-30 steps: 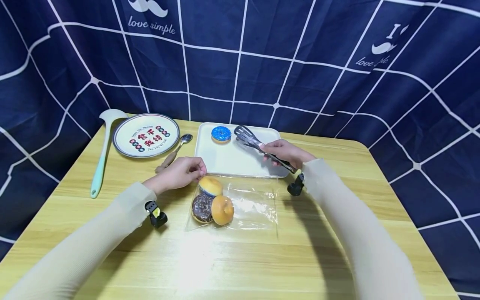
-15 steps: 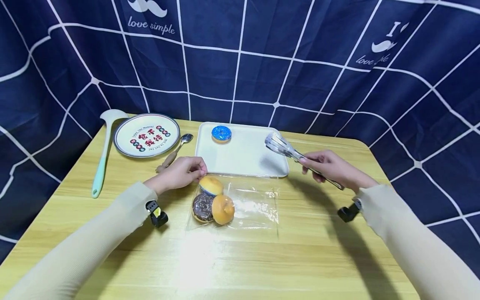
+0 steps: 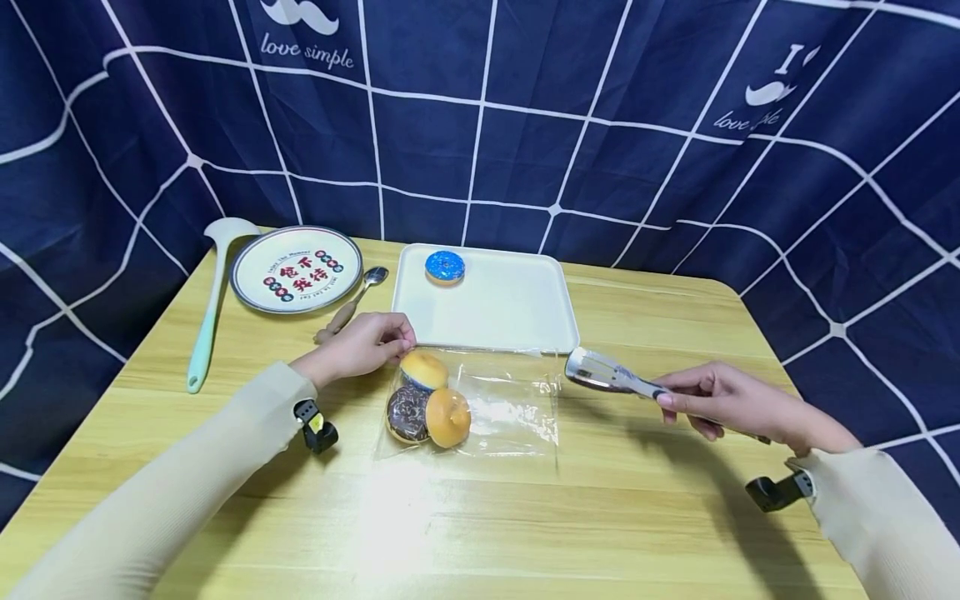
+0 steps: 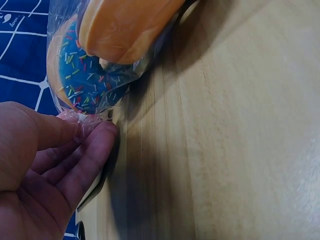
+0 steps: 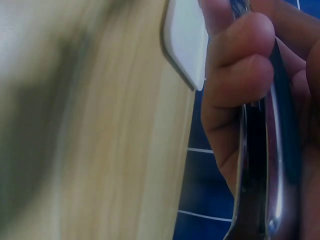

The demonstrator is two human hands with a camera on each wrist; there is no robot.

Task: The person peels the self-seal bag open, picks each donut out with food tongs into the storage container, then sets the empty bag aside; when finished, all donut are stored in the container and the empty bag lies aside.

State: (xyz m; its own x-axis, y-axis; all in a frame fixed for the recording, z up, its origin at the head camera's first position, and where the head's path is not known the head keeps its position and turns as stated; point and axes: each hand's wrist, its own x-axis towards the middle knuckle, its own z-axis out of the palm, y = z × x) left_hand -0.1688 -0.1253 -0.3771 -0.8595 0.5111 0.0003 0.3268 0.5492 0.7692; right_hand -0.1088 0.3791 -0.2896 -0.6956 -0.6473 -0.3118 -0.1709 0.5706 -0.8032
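My left hand [image 3: 367,343] pinches the edge of a clear plastic bag [image 3: 513,417] lying on the table. Three doughnuts sit at the bag's left end: a chocolate one [image 3: 406,414], a plain brown one [image 3: 448,419], and one with its pale side up [image 3: 423,368]. The left wrist view shows blue icing with sprinkles [image 4: 87,80] on one of them, close to the fingertips. Metal tongs [image 3: 603,372] are gripped in my right hand [image 3: 723,400], right of the bag, with nothing visible between their ends. A blue doughnut [image 3: 445,267] rests on the white tray [image 3: 510,321].
Left of the tray lie a spoon [image 3: 352,304], a round plate [image 3: 296,292] with printed characters, and a ladle [image 3: 206,333] with a mint handle. A dark blue checked curtain [image 3: 420,142] hangs behind the wooden table [image 3: 480,533].
The right hand has carried the tongs from over the tray rightward and nearer to me, beside the bag. The left hand keeps its pinch in the same place.
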